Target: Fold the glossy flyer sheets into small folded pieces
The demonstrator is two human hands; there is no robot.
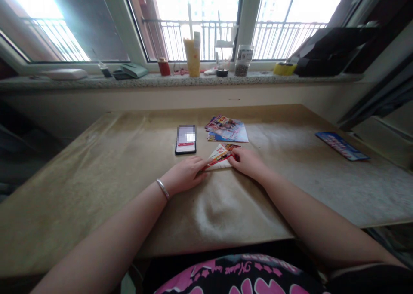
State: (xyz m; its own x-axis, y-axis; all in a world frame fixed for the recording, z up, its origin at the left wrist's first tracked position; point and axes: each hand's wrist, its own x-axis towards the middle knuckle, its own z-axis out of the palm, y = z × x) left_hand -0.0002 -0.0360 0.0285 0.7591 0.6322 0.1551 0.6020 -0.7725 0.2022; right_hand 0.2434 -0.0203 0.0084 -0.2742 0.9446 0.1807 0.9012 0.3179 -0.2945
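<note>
A small folded sheet of printed paper (220,155), red, white and yellow, lies on the brown table (97,173) in front of me. My left hand (184,175), with a silver bracelet at the wrist, presses its fingertips on the sheet's left edge. My right hand (248,161) pinches the sheet's right edge with curled fingers. Just beyond the sheet lies a stack of colourful leaflets (227,129). A black phone (186,139) rests to the left of the stack.
A long blue leaflet (342,145) lies near the table's right edge. The windowsill (155,80) behind holds a yellow cup (192,56), a red jar (164,66), a clear jar (244,60), a yellow tape roll (284,68) and a black bag (325,53).
</note>
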